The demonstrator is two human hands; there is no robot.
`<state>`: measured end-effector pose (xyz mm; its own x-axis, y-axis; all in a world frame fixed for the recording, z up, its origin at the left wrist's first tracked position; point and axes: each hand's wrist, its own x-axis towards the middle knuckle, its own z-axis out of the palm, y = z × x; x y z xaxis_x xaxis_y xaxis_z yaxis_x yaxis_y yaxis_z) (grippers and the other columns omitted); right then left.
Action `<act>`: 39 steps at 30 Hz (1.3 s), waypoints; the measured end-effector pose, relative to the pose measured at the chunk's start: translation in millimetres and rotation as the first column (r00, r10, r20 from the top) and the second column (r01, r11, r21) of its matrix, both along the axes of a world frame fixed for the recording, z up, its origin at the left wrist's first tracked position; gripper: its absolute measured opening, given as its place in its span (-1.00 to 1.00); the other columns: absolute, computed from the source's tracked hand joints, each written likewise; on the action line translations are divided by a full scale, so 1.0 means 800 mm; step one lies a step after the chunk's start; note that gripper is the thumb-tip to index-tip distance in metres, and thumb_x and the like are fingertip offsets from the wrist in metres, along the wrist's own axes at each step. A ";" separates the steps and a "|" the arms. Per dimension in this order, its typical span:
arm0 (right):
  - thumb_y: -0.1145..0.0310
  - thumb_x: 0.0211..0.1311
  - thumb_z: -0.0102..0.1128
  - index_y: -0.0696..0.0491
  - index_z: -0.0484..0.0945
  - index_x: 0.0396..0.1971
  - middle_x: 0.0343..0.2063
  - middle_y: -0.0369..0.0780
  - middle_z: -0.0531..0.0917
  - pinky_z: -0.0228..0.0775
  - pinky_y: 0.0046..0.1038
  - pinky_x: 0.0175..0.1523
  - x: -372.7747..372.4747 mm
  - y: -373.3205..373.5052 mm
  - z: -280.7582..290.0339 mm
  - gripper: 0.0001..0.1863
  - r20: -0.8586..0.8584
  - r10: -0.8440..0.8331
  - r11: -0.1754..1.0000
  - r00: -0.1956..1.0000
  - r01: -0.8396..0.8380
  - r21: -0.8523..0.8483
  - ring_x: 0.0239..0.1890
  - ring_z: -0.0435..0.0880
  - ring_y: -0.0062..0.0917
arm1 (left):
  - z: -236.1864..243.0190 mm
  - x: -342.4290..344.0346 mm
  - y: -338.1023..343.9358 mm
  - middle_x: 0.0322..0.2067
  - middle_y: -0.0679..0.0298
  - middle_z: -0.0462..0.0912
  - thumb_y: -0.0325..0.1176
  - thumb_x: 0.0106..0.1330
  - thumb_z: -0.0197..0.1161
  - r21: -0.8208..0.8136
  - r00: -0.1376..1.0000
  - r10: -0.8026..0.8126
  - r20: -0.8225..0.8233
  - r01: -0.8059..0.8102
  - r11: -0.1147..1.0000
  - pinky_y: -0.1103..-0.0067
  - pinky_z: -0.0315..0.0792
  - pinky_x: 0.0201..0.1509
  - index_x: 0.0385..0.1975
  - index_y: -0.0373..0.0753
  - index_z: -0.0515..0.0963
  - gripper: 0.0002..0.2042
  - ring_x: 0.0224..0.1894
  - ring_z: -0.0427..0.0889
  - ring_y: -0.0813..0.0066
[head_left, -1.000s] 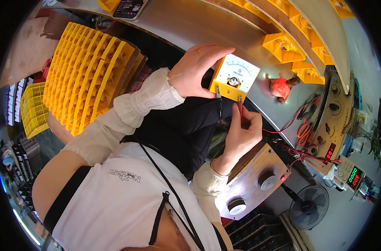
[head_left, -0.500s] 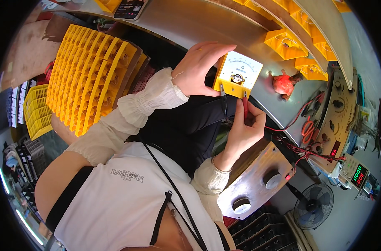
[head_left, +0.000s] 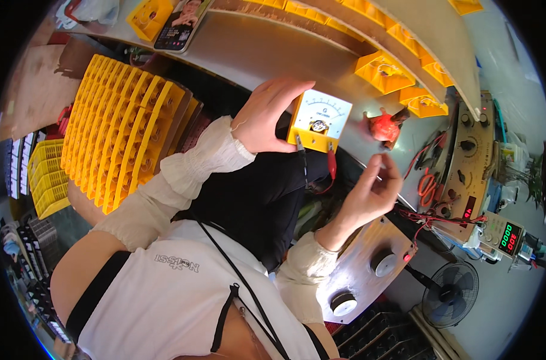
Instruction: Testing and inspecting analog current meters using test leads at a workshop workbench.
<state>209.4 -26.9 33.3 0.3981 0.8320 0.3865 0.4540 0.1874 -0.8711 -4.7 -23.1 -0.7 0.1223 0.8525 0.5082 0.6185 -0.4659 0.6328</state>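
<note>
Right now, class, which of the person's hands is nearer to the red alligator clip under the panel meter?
Right. The right hand is just beside the red alligator clip, apart from it; the left hand grips the yellow panel meter above.

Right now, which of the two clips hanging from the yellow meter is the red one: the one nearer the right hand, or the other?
The red clip hangs nearer the right hand; the black clip hangs beside the left hand holding the yellow meter.

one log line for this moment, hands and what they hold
left hand: holds yellow panel meter | right hand: free, below meter | clip leads: hang from meter
</note>
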 end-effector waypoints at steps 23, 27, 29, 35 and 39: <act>0.18 0.32 0.22 0.12 0.41 -0.34 -0.67 -0.15 0.62 0.41 -0.32 -0.57 0.008 0.109 0.013 -0.70 0.513 -0.005 0.998 0.858 -0.031 0.062 -0.67 0.63 -0.26 | 0.012 -0.003 0.033 -0.02 0.18 0.38 -0.38 -0.29 0.53 -0.022 0.996 -0.074 -0.050 0.073 0.997 0.34 0.39 0.06 0.22 0.09 0.43 -0.15 -0.01 0.45 0.14; 0.30 0.19 0.37 0.16 0.54 -0.21 -0.53 -0.23 0.65 0.41 -0.51 -0.49 0.025 0.109 0.020 -0.71 0.332 0.186 0.980 0.925 -0.197 -0.002 -0.61 0.60 -0.61 | 0.010 -0.004 0.034 0.00 0.16 0.37 -0.39 -0.28 0.54 -0.004 0.993 -0.091 -0.074 0.091 0.996 0.33 0.39 0.09 0.18 0.13 0.46 -0.18 0.03 0.45 0.12; 0.37 0.09 0.46 0.17 0.57 -0.04 -0.36 -0.24 0.65 0.39 -0.64 -0.39 0.036 0.109 0.025 -0.57 0.346 0.170 0.985 0.923 -0.170 -0.030 -0.51 0.54 -0.71 | 0.009 -0.004 0.034 0.01 0.16 0.37 -0.39 -0.28 0.54 0.009 0.992 -0.096 -0.084 0.097 0.995 0.32 0.39 0.10 0.17 0.14 0.47 -0.19 0.04 0.45 0.11; 0.43 -0.02 0.53 0.19 0.59 -0.15 -0.38 -0.31 0.65 0.31 -0.71 -0.45 0.043 0.108 0.034 -0.59 0.188 0.091 0.985 0.978 -0.116 0.127 -0.49 0.52 -0.77 | 0.008 -0.005 0.035 0.03 0.15 0.36 -0.40 -0.29 0.54 -0.007 0.989 -0.109 -0.096 0.109 0.994 0.32 0.40 0.10 0.10 0.17 0.52 -0.24 0.05 0.45 0.07; 0.43 -0.02 0.53 0.18 0.60 -0.19 -0.38 -0.32 0.66 0.31 -0.71 -0.46 0.046 0.109 0.039 -0.62 0.255 0.051 0.983 0.966 -0.093 0.157 -0.49 0.53 -0.77 | 0.006 -0.005 0.034 0.03 0.16 0.36 -0.40 -0.29 0.54 -0.032 0.991 -0.103 -0.088 0.101 0.994 0.31 0.38 0.13 0.08 0.18 0.53 -0.26 0.06 0.44 0.06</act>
